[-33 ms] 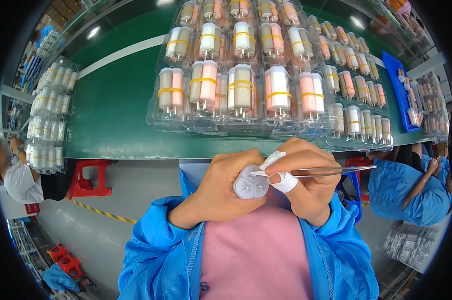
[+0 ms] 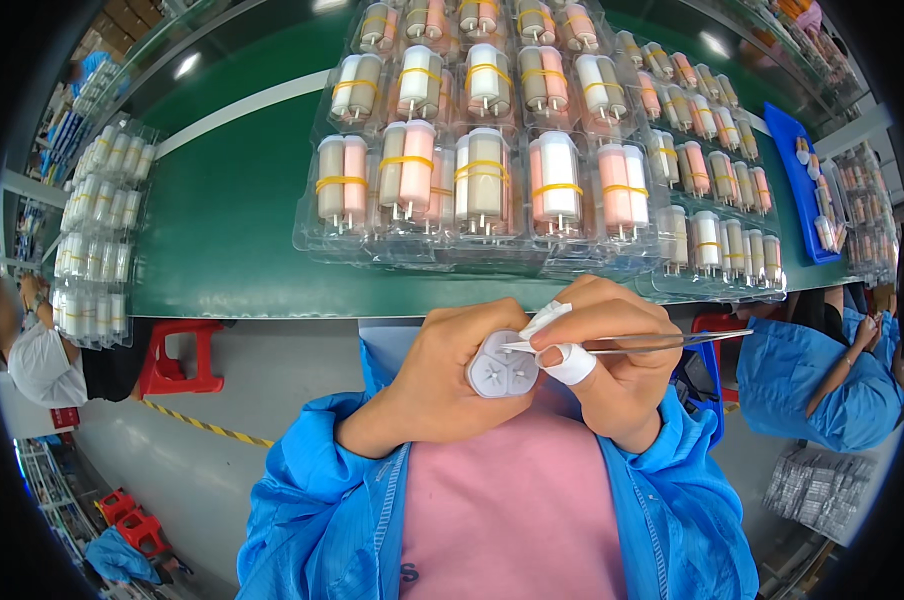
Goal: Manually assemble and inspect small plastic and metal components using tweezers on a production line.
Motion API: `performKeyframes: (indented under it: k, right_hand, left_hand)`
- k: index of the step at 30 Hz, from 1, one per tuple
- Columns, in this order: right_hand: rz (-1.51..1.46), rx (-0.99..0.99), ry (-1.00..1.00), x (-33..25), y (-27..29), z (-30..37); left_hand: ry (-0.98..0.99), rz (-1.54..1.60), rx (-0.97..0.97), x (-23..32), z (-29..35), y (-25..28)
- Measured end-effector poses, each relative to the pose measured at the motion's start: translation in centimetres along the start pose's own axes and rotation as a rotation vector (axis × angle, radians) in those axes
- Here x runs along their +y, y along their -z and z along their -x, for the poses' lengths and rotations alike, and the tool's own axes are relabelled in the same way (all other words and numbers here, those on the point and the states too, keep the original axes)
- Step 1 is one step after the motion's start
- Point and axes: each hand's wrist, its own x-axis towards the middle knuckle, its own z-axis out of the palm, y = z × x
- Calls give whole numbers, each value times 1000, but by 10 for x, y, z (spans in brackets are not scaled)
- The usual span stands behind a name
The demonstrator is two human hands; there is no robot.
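Note:
My left hand (image 2: pixel 442 375) is closed round a bundle of pale grey tubes (image 2: pixel 491 378), its end turned up so that three rounded lobes with small pins show. My right hand (image 2: pixel 612 350) grips metal tweezers (image 2: pixel 637 346), whose tips reach the upper part of that end, by a pin. White tape wraps my right thumb and another fingertip. The sides of the bundle are hidden in my left palm. Both hands are held in front of my chest, just off the near edge of the green table (image 2: pixel 222 220).
Beyond my hands, stacked clear plastic trays (image 2: pixel 372 248) hold white, grey and pink tubes in yellow bands. More trays stand at right (image 2: pixel 717 285) and left (image 2: pixel 92 335), with a blue tray (image 2: pixel 790 150) at far right. Red stools (image 2: pixel 187 355) and other people (image 2: pixel 812 370) flank me.

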Motion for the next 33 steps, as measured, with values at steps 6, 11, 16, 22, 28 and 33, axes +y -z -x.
performKeyframes:
  k: [6, 11, 16, 22, 28, 33]
  right_hand:
    - [-18, 19, 1, 2, 0, 2]
    - [-76, 48, -21, 2, 0, 3]
    - [-35, 30, -11, 0, 1, 2]
    - [152, -25, 62, -8, 3, -3]
    - [225, -61, 98, -10, 5, -6]
    - [275, -91, 130, -12, 5, -7]
  left_hand:
    - [3, 18, 4, 2, -1, -2]
    - [-5, 25, -8, 3, 0, -2]
    - [-16, 25, -4, 3, -1, -2]
    - [-20, -17, -7, 4, -1, -1]
    - [-5, -51, 0, 6, -2, -1]
    - [18, -111, 12, 7, -1, -1]
